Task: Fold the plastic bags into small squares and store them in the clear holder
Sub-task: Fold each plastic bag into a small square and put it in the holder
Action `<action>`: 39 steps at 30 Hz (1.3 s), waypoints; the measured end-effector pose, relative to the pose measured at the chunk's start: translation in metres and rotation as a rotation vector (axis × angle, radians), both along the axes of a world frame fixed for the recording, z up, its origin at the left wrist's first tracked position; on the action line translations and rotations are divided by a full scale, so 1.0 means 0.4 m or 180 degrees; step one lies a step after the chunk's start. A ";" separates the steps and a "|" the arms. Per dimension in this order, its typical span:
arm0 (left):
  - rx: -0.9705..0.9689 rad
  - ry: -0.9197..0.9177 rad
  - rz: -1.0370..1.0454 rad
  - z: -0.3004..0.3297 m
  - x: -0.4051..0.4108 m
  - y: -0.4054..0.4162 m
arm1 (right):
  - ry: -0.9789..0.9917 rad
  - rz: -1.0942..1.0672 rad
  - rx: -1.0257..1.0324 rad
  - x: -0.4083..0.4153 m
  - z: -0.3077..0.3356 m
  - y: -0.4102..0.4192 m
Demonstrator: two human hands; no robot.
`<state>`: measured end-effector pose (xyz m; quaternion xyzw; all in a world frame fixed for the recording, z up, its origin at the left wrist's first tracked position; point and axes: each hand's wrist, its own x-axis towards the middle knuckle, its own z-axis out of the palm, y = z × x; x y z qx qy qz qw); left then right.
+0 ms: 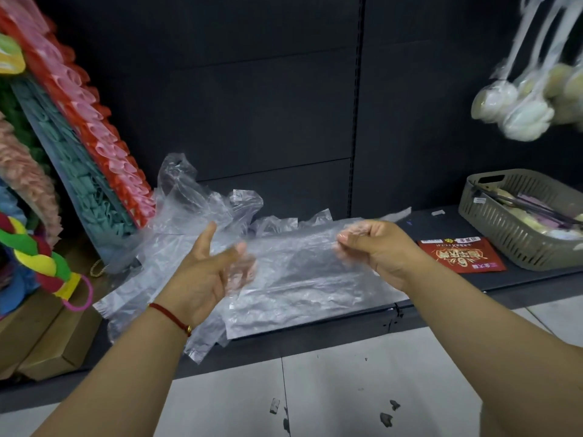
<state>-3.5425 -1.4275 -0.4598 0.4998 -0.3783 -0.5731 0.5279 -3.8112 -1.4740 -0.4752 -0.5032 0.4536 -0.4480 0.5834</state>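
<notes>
A clear plastic bag (303, 272) is stretched flat between my hands above a dark shelf (441, 222). My right hand (375, 247) pinches its upper right corner with curled fingers. My left hand (208, 272) has its fingers behind the bag's left end, seen through the film, with the thumb raised; its grip is hard to judge. More crumpled clear bags (189, 203) lie in a heap on the shelf behind and to the left. No clear holder is in view.
A grey slatted basket (504, 238) with items sits at the right, a red packet (460, 255) beside it. Colourful frilly goods (94, 146) lean at the left over cardboard boxes (47, 348). Wrapped pale items (520, 108) hang top right. Tiled floor lies below.
</notes>
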 end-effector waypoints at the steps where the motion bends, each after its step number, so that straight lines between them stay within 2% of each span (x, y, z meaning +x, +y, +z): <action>1: -0.0043 -0.0241 -0.0013 -0.008 0.000 0.001 | 0.0025 -0.0038 0.0001 0.000 -0.003 -0.003; 4: -0.0234 -0.0739 0.0251 -0.022 0.001 -0.004 | -0.0045 -0.0218 0.0076 0.004 0.000 -0.002; 9: -0.0338 -0.0793 0.0476 -0.025 0.001 -0.007 | -0.0033 -0.0727 -0.0093 -0.002 0.002 -0.004; 13: -0.0300 -0.0906 0.0481 -0.032 0.012 -0.016 | 0.0305 -0.0379 -0.0285 -0.009 -0.007 -0.009; 17: -0.0409 -0.1044 0.0501 -0.031 0.018 -0.017 | 0.0942 -0.0285 -0.0398 -0.013 -0.015 -0.005; 19: -0.0509 -0.1301 0.0558 -0.028 0.020 -0.013 | 0.1117 -0.0413 -0.0522 -0.011 -0.012 -0.005; 23: -0.0820 -0.2203 0.0683 -0.019 0.018 -0.009 | 0.1620 -0.0569 -0.0778 -0.008 0.000 -0.003; 26: -0.0956 -0.2556 0.0757 -0.017 0.017 -0.010 | 0.1945 -0.0724 -0.1015 -0.006 0.001 -0.003; 27: -0.0942 -0.2529 0.0754 -0.015 0.015 -0.009 | 0.1961 -0.0776 -0.1054 -0.006 0.000 -0.005; 31: -0.0849 -0.1671 0.0716 -0.018 -0.010 -0.005 | 0.1802 -0.0691 -0.0961 0.007 0.003 0.005; 39: -0.1427 -0.2132 0.1070 -0.040 -0.043 0.001 | 0.2103 -0.0900 -0.1288 0.039 0.003 0.030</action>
